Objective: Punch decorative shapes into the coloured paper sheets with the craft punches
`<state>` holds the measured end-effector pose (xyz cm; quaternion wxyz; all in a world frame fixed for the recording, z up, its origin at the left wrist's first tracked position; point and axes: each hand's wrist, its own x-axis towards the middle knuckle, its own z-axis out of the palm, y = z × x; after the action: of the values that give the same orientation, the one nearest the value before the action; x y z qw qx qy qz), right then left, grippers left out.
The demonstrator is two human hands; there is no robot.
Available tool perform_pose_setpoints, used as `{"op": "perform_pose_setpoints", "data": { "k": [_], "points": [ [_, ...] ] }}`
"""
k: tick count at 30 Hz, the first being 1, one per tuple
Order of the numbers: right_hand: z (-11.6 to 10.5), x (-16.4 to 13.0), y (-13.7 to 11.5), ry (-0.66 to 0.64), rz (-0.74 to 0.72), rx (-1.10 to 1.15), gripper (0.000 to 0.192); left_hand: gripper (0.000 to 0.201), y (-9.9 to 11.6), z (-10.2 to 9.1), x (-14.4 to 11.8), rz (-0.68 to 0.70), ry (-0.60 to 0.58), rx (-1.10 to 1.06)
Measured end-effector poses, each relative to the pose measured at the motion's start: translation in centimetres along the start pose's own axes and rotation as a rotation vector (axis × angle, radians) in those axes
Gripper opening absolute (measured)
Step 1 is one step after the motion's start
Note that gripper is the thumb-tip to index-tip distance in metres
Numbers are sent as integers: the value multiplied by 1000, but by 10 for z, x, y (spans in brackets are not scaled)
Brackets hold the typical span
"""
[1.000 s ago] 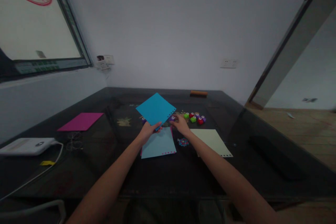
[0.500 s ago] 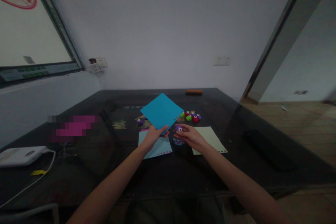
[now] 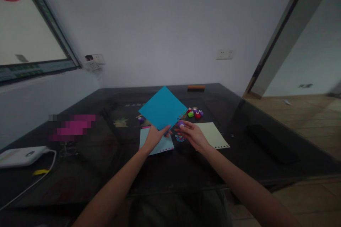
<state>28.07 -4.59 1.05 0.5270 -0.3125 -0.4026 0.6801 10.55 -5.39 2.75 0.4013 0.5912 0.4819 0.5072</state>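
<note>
My left hand (image 3: pixel 157 138) pinches a bright blue sheet of paper (image 3: pixel 163 108) by its near corner and holds it raised, turned like a diamond. A row of small holes runs along the sheet's lower right edge. In my right hand (image 3: pixel 195 135) is a small purple craft punch (image 3: pixel 181 123), close beside that holed edge; whether it touches the paper I cannot tell. Below my hands lies a pile of coloured paper bits (image 3: pixel 180 138). A pale blue sheet (image 3: pixel 161 146) with holes along its near edge lies under my left hand, and a cream sheet (image 3: pixel 213 134) lies right of my right hand.
Several red, green and purple punches (image 3: pixel 196 114) cluster behind my right hand. Another purple punch (image 3: pixel 141 120) sits left of the blue sheet. A brown cylinder (image 3: pixel 196 87) lies at the back of the black table (image 3: pixel 186 173). A white device with a cable (image 3: pixel 22 156) rests at the left.
The view has tilted slightly downward. The purple punch has turned in my right hand, so its round white-and-black mark shows less. My left hand still holds the blue sheet.
</note>
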Motion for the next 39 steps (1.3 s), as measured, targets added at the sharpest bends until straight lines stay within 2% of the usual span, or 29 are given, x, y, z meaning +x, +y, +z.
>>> {"op": "perform_pose_setpoints", "data": {
  "k": [6,13,28,39],
  "points": [
    [3,-3,-2,-10,-12,8,32,24,-2,0,0,23,-33,60],
    [5,-4,-4,-21,-3,22,33,24,-6,-2,1,20,-16,103],
    [4,-3,-2,-3,2,36,35,24,-8,-1,2,27,-63,85],
    [7,-6,-2,0,13,-26,37,25,-10,3,-2,77,-49,233]
  ]
}}
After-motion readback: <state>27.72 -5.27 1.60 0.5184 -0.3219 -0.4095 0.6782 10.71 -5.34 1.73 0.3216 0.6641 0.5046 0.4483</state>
